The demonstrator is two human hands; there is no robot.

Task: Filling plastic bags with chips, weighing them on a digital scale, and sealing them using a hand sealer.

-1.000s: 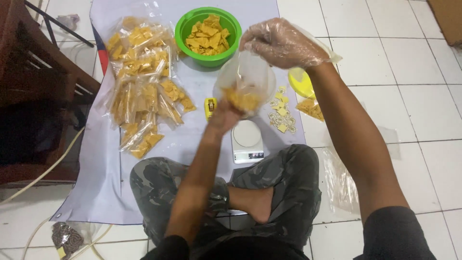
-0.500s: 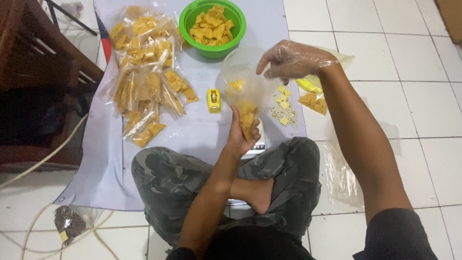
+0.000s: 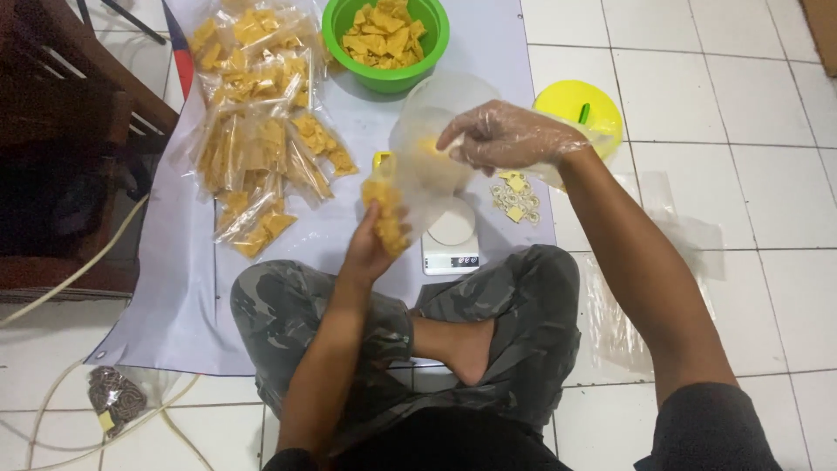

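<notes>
I sit cross-legged on a tiled floor. My left hand [image 3: 366,249] grips the lower, filled end of a clear plastic bag of yellow chips [image 3: 410,179], tilted to the left. My right hand [image 3: 506,138], in a thin transparent glove, pinches the bag's open upper edge. The bag hangs just above a small white kitchen scale [image 3: 451,240] in front of my legs. A green bowl of yellow chips [image 3: 386,39] stands beyond the bag.
A pile of filled chip bags [image 3: 253,131] lies on the pale sheet [image 3: 183,288] at left. A yellow lid [image 3: 580,109], small yellow labels [image 3: 514,196], empty clear bags [image 3: 623,323], dark wooden furniture [image 3: 61,148] and a white cable [image 3: 70,279] surround me.
My left hand has swung the bag's filled end leftward and uncovered the scale. My right hand stayed on the bag's top and dropped slightly. The view shifted, showing the yellow lid.
</notes>
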